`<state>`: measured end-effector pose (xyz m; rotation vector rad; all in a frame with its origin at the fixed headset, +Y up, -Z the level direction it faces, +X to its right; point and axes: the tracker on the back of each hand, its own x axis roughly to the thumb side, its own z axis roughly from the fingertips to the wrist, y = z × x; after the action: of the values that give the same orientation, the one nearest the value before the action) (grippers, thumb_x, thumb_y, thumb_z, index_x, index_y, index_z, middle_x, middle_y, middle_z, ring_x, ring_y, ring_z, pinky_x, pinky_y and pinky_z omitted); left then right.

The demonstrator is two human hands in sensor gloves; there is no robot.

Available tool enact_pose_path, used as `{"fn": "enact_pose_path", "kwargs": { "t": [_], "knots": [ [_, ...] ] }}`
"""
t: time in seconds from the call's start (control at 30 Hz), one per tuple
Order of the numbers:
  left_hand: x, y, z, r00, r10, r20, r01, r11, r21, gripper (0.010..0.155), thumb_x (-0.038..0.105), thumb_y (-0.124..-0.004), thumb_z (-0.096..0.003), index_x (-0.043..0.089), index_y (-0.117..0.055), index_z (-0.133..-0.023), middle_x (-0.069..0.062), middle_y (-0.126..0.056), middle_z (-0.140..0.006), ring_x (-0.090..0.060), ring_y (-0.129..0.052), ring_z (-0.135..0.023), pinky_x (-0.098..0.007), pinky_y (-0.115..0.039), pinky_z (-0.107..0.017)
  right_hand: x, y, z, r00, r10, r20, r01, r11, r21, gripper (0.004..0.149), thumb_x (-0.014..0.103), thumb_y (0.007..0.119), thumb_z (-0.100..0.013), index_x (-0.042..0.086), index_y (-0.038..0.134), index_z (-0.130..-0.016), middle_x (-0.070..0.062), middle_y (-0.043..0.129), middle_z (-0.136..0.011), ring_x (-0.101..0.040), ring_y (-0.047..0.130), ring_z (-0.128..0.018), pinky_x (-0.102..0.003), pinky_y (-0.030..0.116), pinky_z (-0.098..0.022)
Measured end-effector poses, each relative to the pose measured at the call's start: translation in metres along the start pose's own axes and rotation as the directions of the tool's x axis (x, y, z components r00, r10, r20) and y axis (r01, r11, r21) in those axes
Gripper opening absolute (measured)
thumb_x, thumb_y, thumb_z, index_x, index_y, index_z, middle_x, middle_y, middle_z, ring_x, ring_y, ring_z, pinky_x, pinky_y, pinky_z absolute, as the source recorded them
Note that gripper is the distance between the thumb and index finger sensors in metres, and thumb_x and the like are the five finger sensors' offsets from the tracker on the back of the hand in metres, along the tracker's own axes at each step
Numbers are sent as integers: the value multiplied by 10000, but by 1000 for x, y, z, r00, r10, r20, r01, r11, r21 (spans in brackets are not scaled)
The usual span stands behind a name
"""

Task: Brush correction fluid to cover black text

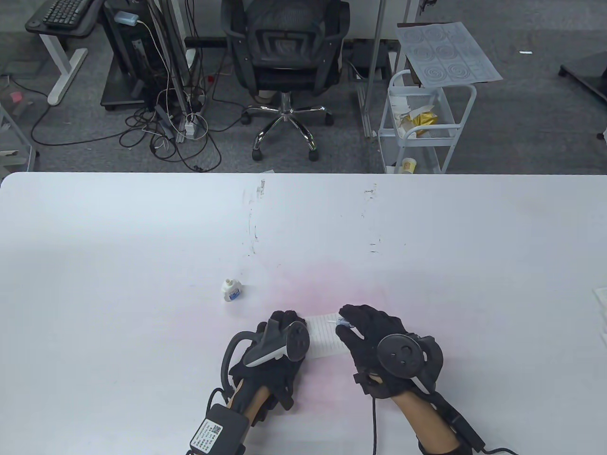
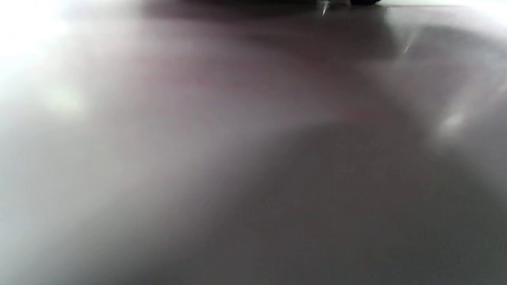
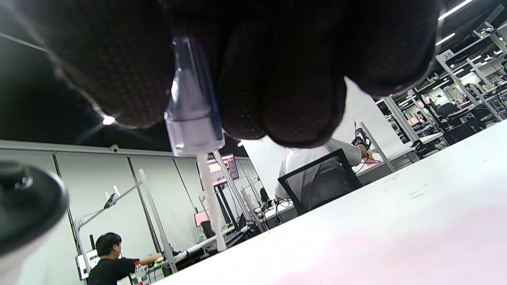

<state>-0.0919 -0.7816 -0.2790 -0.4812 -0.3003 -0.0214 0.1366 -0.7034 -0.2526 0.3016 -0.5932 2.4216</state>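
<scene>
A small lined paper slip (image 1: 326, 336) lies on the white table (image 1: 142, 246) near the front edge. My left hand (image 1: 280, 341) rests on the slip's left end, fingers flat. My right hand (image 1: 360, 327) pinches the correction fluid cap with its brush (image 1: 340, 323); in the right wrist view the clear cap (image 3: 194, 114) sits between my gloved fingers (image 3: 277, 95) and its thin white brush stem (image 3: 210, 206) points down toward the table. The open white correction fluid bottle (image 1: 231, 289) stands to the upper left of the slip. The black text is too small to make out.
A faint pink stain (image 1: 322, 284) spreads on the table around the slip. Beyond the far edge stand an office chair (image 1: 284, 61) and a white cart (image 1: 422, 123). Something white lies at the table's right edge (image 1: 601, 308). The left wrist view is only blur.
</scene>
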Motion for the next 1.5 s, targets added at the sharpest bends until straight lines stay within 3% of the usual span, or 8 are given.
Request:
{"fn": "enact_pose_path", "kwargs": {
  "t": [0.3, 0.7, 0.8, 0.93, 1.0, 1.3, 1.5],
  "knots": [
    [0, 0, 0, 1000, 1, 0, -1, 1000, -3, 654, 510, -499, -512, 338, -189, -1061, 37, -123, -1157, -245, -191, -1122, -439, -299, -833, -13, -26, 10, 998, -67, -12, 67, 996, -52, 462, 450, 923, -324, 231, 895, -731, -39, 946, -671, -270, 1051, -482, -497, 824, -445],
    [-4, 2, 1, 1000, 19, 14, -19, 999, 31, 684, 539, -537, -508, 334, -224, -1081, 31, -151, -1173, -255, -209, -1127, -464, -313, -833, -14, -27, 11, 996, -87, -24, 85, 995, -58, 462, 453, 921, -324, 231, 896, -729, -38, 947, -670, -268, 1052, -480, -495, 825, -442],
    [-5, 8, 8, 1000, 13, 19, -15, 992, 128, 708, 546, -560, -490, 327, -243, -1083, 14, -158, -1174, -270, -214, -1123, -484, -332, -823, -16, -30, 10, 993, -113, -38, 110, 992, -68, 463, 454, 920, -325, 230, 896, -730, -38, 947, -670, -268, 1052, -480, -495, 825, -442],
    [-4, 28, 29, 1000, -16, 1, 14, 921, 390, 717, 555, -627, -435, 336, -387, -1075, -3, -292, -1176, -288, -345, -1116, -509, -442, -799, -21, -31, 9, 988, -142, -66, 138, 988, -68, 463, 454, 920, -326, 230, 896, -730, -40, 947, -669, -269, 1052, -477, -495, 825, -441],
    [-5, 39, 37, 1000, -5, -4, 6, 916, 400, 720, 558, -629, -437, 341, -384, -1078, 1, -287, -1181, -294, -336, -1120, -518, -437, -801, -23, -31, 8, 986, -149, -75, 144, 987, -68, 464, 454, 921, -325, 231, 895, -730, -39, 947, -669, -269, 1052, -478, -494, 825, -441],
    [-66, 94, 57, 980, 130, -149, -38, 865, 501, 733, 572, -667, -436, 351, -407, -1084, -8, -343, -1195, -314, -377, -1130, -540, -465, -801, -29, -34, 7, 977, -183, -110, 176, 982, -76, 464, 455, 921, -326, 230, 895, -731, -39, 946, -670, -270, 1052, -478, -495, 824, -440],
    [-121, 102, 54, 927, 309, -215, -146, 823, 550, 748, 582, -705, -427, 341, -437, -1083, -10, -390, -1193, -314, -413, -1130, -543, -483, -796, -33, -33, 6, 970, -201, -135, 192, 979, -74, 463, 454, 921, -326, 230, 897, -729, -40, 947, -668, -269, 1052, -477, -495, 824, -440]
  ]
}}
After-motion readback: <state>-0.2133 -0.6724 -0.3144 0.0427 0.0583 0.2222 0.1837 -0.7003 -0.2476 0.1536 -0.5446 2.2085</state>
